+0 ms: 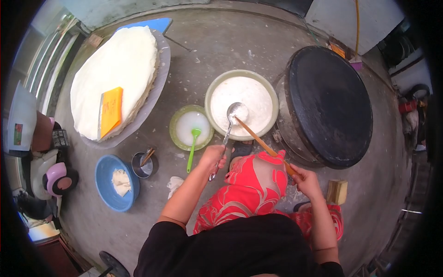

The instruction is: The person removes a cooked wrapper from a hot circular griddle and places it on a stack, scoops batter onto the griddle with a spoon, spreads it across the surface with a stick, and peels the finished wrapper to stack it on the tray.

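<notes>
My left hand [213,158] is closed round the handle of a metal ladle [226,136], whose bowl holds white batter over a large basin [275,113] of the same batter. In my right hand [304,180] is a long wooden stick [263,143]; its far tip meets the ladle's bowl. Left of the large basin stands a smaller green bowl [173,129] of white liquid, with a bright green spoon [192,151] in it. A round black griddle [330,106] is to the right of the basin.
A stack of white flat sheets [115,64] at the upper left bears an orange scraper [110,111]. Nearer are a blue basin [106,197] with a white cloth-like piece and a metal pot [152,168]. A wooden block [337,192] lies right of my right hand.
</notes>
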`<state>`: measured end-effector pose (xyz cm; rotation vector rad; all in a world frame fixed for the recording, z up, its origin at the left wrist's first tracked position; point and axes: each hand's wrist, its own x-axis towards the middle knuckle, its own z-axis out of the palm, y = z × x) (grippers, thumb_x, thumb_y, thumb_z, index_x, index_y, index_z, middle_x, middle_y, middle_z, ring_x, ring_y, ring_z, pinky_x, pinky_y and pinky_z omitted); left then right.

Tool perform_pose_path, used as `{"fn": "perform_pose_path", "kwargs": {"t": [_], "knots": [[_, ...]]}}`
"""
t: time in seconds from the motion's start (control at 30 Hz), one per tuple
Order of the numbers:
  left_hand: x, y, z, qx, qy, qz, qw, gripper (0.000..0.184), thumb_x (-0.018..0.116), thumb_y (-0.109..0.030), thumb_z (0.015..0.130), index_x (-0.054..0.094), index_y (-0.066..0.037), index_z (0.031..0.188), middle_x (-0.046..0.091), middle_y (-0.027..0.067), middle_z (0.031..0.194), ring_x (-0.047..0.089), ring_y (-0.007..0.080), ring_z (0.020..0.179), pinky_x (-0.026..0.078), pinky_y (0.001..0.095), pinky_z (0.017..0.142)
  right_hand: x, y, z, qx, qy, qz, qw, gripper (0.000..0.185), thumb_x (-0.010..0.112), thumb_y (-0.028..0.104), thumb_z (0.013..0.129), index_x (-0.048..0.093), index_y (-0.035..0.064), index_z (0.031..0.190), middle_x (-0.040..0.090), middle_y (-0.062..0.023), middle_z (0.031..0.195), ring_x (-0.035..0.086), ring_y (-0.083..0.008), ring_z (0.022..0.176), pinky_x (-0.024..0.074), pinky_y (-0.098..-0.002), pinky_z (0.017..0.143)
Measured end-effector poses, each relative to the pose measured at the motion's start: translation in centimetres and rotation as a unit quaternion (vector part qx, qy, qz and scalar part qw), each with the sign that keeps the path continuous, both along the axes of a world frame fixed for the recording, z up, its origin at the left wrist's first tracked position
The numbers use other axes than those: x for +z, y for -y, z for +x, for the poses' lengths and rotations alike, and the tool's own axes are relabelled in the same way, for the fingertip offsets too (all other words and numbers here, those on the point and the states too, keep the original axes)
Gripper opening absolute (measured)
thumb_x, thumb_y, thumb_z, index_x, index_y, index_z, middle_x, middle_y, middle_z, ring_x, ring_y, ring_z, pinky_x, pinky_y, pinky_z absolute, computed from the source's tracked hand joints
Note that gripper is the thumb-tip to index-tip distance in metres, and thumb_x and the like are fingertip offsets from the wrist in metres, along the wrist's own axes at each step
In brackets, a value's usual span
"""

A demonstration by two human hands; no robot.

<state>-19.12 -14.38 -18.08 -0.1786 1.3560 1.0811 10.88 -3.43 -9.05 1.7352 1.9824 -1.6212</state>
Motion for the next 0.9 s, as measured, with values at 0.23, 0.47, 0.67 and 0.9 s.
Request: {"fn": "perform_pose_path", "kwargs": {"t": [0.23,0.47,0.67,0.9], "knots": [[-0.1,0.1,0.1,0.001,0.003,0.003,1.000,0.015,0.044,-0.017,0.087,0.045,-0.003,0.090,0.045,0.0063,0.058,0.035,0.0106,0.039,0.026,0.0223,0.032,-0.9,-0.2,0.3,0.021,-0.025,-0.007,0.999,0.038,0.050,0.000,0.082,0.053,0.0136,0.118,0.055,-0.0006,0.060,0.041,-0.0036,0.042,0.0350,-0.0191,0.039],[-0.3,0.1,0.4,0.002,-0.001,-0.004,1.000,0.015,0.044,-0.017,0.087,0.045,-0.003,0.089,0.045,0.0064,0.057,0.036,0.0108,0.039,0.027,0.0226,0.031,-1.6,-0.1,0.3,0.020,-0.049,-0.002,0.999,0.037,0.051,0.000,0.082,0.053,0.0122,0.117,0.056,-0.0008,0.061,0.042,-0.0036,0.043,0.0351,-0.0186,0.039],[0.1,0.1,0.3,0.008,0.030,0.014,0.999,0.014,0.044,-0.017,0.088,0.045,-0.003,0.090,0.045,0.0061,0.057,0.036,0.0106,0.039,0.026,0.0221,0.031,-0.8,-0.3,-0.6,0.007,-0.064,-0.002,0.998,0.037,0.051,-0.001,0.082,0.053,0.0113,0.117,0.056,-0.0006,0.061,0.043,-0.0029,0.044,0.0353,-0.0182,0.039],[-1.0,0.5,-0.1,0.045,0.044,0.008,0.998,0.015,0.043,-0.018,0.088,0.044,-0.003,0.090,0.045,0.0062,0.058,0.035,0.0107,0.040,0.026,0.0222,0.032,1.7,-2.0,-3.2,0.057,-0.097,0.032,0.993,0.038,0.052,0.000,0.080,0.054,0.0133,0.116,0.059,-0.0029,0.067,0.049,-0.0071,0.050,0.0395,-0.0218,0.045]]}}
